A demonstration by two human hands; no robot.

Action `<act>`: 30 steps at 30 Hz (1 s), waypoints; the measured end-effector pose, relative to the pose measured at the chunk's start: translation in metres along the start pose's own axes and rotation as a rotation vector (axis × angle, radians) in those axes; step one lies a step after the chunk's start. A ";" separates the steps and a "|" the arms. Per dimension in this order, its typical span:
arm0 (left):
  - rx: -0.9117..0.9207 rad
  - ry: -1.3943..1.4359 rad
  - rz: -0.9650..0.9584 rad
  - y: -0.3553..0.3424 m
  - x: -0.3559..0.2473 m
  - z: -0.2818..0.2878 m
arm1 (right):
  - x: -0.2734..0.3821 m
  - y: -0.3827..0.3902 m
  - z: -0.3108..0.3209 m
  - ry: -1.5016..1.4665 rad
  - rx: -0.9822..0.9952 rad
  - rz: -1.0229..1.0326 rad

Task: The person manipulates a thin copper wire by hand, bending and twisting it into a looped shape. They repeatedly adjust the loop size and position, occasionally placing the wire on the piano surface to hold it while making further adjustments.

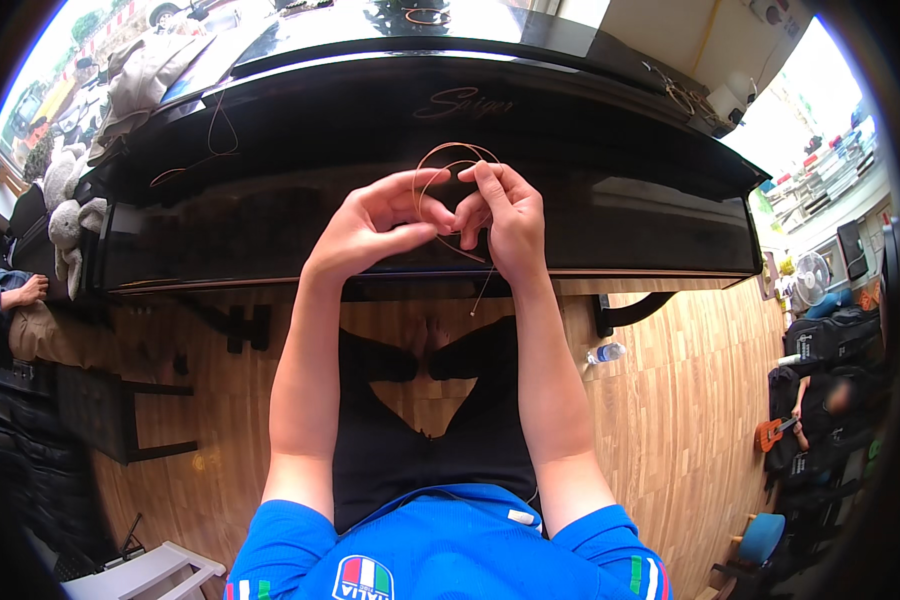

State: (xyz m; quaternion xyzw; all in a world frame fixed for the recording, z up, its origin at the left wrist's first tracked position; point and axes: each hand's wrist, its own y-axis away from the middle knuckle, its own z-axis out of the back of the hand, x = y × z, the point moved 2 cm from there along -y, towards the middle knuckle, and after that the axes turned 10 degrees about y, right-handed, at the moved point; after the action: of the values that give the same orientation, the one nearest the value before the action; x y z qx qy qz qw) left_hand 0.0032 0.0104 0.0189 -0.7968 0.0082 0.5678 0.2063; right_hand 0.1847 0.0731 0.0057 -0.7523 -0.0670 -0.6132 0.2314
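Note:
My left hand (380,225) curls its fingers round a thin copper-coloured string (432,148), wound in loose loops between both hands. My right hand (505,215) has its thumb and index finger pressed on the top of the loops, with the other fingers bent beneath. The fingertips of the two hands nearly meet. A loose length of the string hangs below my right hand to a small bead-like end. Behind both hands is the glossy black front of an upright piano (620,230).
More strings (220,130) and grey plush toys (65,210) lie at the piano's left. A person's hand (32,290) shows at far left, beside a dark bench (100,420). A water bottle (606,352) sits on the floor. At right, another person (820,410) holds a small orange stringed instrument.

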 end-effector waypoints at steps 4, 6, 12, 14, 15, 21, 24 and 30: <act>0.078 -0.104 0.011 0.000 0.000 -0.001 | -0.002 -0.002 0.003 -0.015 0.019 -0.021; 0.046 -0.103 0.015 0.000 -0.001 -0.003 | -0.001 -0.002 0.002 -0.038 0.009 -0.026; -0.145 -0.081 -0.009 -0.001 0.002 -0.003 | 0.000 0.000 0.000 -0.040 0.016 -0.015; -0.179 -0.065 -0.016 -0.001 0.004 0.000 | 0.000 0.000 0.001 -0.017 0.019 0.003; -0.197 -0.058 -0.020 -0.001 0.004 0.002 | 0.000 0.000 0.000 0.005 0.020 0.002; -0.308 -0.045 -0.063 -0.002 0.005 0.002 | -0.003 0.000 -0.003 0.059 -0.002 0.071; -0.304 -0.043 -0.111 -0.004 0.008 0.004 | -0.006 -0.002 0.003 0.027 0.005 0.085; -0.216 0.027 -0.083 0.000 0.005 0.009 | -0.003 0.000 0.002 -0.021 0.008 0.082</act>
State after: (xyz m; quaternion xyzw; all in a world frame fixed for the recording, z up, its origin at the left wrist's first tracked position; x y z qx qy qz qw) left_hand -0.0030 0.0150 0.0121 -0.8216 -0.0833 0.5458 0.1422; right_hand 0.1856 0.0749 0.0026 -0.7600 -0.0412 -0.5949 0.2585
